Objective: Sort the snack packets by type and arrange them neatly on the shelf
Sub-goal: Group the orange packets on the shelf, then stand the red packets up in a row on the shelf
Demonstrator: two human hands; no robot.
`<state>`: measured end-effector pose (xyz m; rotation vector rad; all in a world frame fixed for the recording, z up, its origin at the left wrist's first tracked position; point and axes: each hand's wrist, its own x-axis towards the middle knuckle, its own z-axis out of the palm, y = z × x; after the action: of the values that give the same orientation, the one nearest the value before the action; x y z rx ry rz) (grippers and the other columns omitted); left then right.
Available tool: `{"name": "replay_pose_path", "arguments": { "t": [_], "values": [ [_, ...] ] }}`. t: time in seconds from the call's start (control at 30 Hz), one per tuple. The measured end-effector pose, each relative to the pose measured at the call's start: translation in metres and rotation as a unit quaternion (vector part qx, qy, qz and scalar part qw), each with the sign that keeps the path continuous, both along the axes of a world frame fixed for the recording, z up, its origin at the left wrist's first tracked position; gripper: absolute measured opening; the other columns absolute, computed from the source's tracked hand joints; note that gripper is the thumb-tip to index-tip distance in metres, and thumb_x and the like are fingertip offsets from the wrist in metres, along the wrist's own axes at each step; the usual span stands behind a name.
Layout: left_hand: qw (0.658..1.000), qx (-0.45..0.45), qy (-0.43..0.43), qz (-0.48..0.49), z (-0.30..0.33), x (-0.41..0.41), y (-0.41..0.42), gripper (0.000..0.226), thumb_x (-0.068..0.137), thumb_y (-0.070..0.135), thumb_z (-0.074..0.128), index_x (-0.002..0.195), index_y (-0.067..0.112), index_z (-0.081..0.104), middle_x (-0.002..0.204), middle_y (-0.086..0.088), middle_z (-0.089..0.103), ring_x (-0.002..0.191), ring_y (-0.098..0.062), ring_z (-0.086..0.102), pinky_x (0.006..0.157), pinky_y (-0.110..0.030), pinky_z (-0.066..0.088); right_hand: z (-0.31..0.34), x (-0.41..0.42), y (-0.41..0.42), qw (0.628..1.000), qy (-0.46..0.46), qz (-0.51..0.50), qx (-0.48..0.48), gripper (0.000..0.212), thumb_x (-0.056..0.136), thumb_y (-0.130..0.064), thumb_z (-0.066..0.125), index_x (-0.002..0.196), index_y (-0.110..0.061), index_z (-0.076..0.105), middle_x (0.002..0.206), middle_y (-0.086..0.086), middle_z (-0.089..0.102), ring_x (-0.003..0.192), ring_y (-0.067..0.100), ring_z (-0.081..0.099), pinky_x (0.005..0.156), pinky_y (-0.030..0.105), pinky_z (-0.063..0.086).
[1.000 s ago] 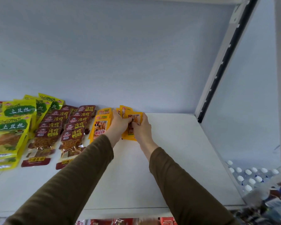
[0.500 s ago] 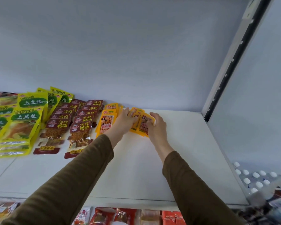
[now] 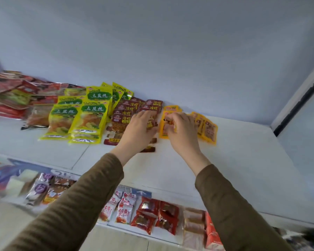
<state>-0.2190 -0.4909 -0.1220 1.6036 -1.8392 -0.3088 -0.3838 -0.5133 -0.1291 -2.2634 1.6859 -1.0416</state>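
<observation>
Head view: shelf (image 3: 225,169) rear edge
Left hand (image 3: 138,131): flat on brown packets (image 3: 123,118)
Right hand (image 3: 181,131): orange packet (image 3: 166,130) pinched
Advice: edges to be squared beside brown row

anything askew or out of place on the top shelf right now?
Yes. The small orange snack packets to the right of the right hand lie fanned and tilted, not squared like the yellow-green packets. At far left, the red packets sit in a loose, unsorted heap.
</observation>
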Motion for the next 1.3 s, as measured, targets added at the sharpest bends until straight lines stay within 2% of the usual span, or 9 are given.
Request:
{"name": "replay_pose_path", "arguments": {
  "t": [0.13,0.27,0.4,0.5,0.67,0.87,1.03,1.3],
  "values": [
    [0.999,0.002,-0.029,0.044,0.000,0.086,0.038,0.051,0.095,0.023,0.066,0.144,0.018,0.052,0.142,-0.006,0.055,0.132,-0.031,0.045,0.108,-0.040,0.035,0.005,0.075,0.029,0.999,0.026,0.035,0.000,0.025,0.097,-0.027,0.060,0.122,-0.028,0.065,0.130,-0.008,0.059,0.129,0.021,0.045,0.109,0.042,0.032],
    [0.996,-0.001,-0.066,0.064,-0.001,0.171,0.072,0.051,0.095,0.023,0.067,0.143,0.020,0.051,0.139,-0.006,0.057,0.133,-0.032,0.044,0.108,-0.041,0.032,0.004,0.147,0.057,0.997,0.049,0.062,0.002,0.024,0.099,-0.031,0.058,0.122,-0.029,0.063,0.131,-0.008,0.058,0.130,0.023,0.044,0.111,0.046,0.031],
    [0.993,0.002,-0.062,0.097,-0.006,0.236,0.101,0.054,0.097,0.028,0.066,0.147,0.019,0.048,0.141,-0.008,0.055,0.133,-0.034,0.044,0.107,-0.046,0.038,0.002,0.208,0.078,0.994,0.068,0.084,0.004,0.025,0.100,-0.031,0.056,0.123,-0.026,0.063,0.133,-0.007,0.057,0.130,0.023,0.043,0.111,0.045,0.027],
    [0.992,-0.001,-0.061,0.108,-0.010,0.273,0.112,0.052,0.098,0.028,0.065,0.146,0.019,0.049,0.141,-0.007,0.056,0.130,-0.034,0.047,0.103,-0.045,0.041,0.002,0.247,0.084,0.991,0.076,0.113,0.012,0.027,0.100,-0.032,0.055,0.125,-0.026,0.062,0.135,-0.006,0.057,0.131,0.024,0.042,0.111,0.047,0.031],
    [0.989,0.002,-0.059,0.133,-0.012,0.325,0.108,0.053,0.098,0.032,0.064,0.147,0.020,0.048,0.148,-0.005,0.052,0.139,-0.030,0.042,0.111,-0.043,0.036,0.001,0.306,0.076,0.987,0.076,0.141,0.008,0.028,0.099,-0.032,0.058,0.126,-0.025,0.061,0.132,-0.004,0.059,0.131,0.023,0.042,0.108,0.046,0.034],
    [0.984,0.021,-0.065,0.163,-0.009,0.389,0.098,0.055,0.098,0.030,0.066,0.148,0.017,0.047,0.146,-0.006,0.053,0.134,-0.029,0.046,0.108,-0.039,0.036,-0.004,0.376,0.047,0.984,0.058,0.166,0.021,0.035,0.099,-0.032,0.058,0.133,-0.023,0.057,0.131,-0.003,0.060,0.126,0.024,0.045,0.105,0.042,0.038],
    [0.976,0.036,-0.064,0.206,-0.008,0.451,0.095,0.058,0.099,0.035,0.064,0.151,0.021,0.043,0.152,-0.004,0.048,0.139,-0.029,0.043,0.111,-0.044,0.038,-0.005,0.443,0.040,0.979,0.053,0.195,0.012,0.034,0.099,-0.034,0.058,0.131,-0.025,0.056,0.131,-0.004,0.061,0.126,0.022,0.047,0.103,0.041,0.037],
    [0.985,0.027,-0.026,0.166,-0.013,0.551,0.078,0.052,0.097,0.032,0.066,0.146,0.025,0.047,0.149,-0.002,0.048,0.133,-0.028,0.046,0.107,-0.046,0.043,-0.007,0.539,0.032,0.985,0.048,0.169,0.003,0.034,0.099,-0.031,0.061,0.132,-0.022,0.056,0.129,-0.003,0.062,0.123,0.021,0.047,0.103,0.036,0.037]
  ]
}}
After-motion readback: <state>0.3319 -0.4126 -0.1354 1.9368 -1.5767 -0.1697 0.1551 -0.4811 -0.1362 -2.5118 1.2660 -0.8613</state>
